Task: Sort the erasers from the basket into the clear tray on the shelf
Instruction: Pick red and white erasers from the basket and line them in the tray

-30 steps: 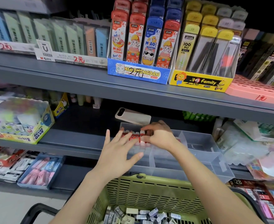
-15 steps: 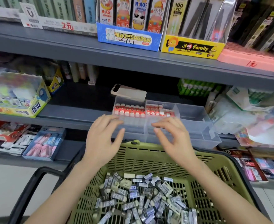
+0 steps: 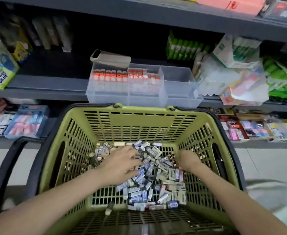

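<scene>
Erasers (image 3: 149,180): loose heap on the basket floor, labels blurred.
Basket (image 3: 139,110): green, slotted; near wall cut off.
Left hand (image 3: 122,165): fingers splayed on the heap, 9 o'clock side.
Right hand (image 3: 188,160): 3 o'clock side; fingertips buried, grip cannot be told.
Clear tray (image 3: 180,99): on the shelf, 12 o'clock of the basket.

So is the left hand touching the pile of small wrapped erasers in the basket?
Touching. Head view: the left hand lies on the pile of small wrapped erasers, fingers among them.
</scene>
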`<move>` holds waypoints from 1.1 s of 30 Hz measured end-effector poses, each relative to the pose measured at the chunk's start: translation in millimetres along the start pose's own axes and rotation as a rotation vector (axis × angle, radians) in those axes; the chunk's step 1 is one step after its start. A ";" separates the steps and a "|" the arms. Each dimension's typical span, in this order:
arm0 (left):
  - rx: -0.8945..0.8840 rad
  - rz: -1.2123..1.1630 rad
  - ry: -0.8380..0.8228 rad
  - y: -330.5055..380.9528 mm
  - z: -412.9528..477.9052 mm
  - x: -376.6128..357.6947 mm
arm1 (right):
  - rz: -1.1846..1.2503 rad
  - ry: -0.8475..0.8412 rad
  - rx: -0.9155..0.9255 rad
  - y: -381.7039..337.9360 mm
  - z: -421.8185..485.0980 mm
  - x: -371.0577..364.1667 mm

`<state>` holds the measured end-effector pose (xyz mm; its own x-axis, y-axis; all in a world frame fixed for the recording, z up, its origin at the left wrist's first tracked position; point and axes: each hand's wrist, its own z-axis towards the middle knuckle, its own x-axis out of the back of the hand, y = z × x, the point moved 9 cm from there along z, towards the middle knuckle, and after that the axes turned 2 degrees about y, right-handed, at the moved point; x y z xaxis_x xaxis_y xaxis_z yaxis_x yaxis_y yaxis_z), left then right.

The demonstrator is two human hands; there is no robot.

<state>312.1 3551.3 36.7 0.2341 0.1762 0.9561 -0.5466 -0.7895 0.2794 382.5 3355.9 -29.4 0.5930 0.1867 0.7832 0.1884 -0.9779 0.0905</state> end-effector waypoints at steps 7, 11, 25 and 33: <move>-0.400 0.166 -0.287 68.4 23.3 -104.8 | -0.140 -0.078 0.048 -0.8 -0.7 -36.7; -0.406 0.254 -0.360 57.2 17.0 -125.0 | -0.310 0.027 0.086 -7.2 -0.3 -38.8; 0.288 -0.384 -0.232 -20.9 2.6 -55.3 | 1.038 -0.206 0.247 -58.4 -42.7 11.6; 0.741 -1.386 -0.241 -1.0 -22.5 -53.4 | 0.840 -0.297 0.466 -86.5 -45.8 -16.5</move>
<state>282.0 3556.0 -12.6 0.3518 0.9349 -0.0470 0.6678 -0.2155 0.7125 320.6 3433.1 -22.0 0.8337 -0.4690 0.2916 -0.1312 -0.6810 -0.7205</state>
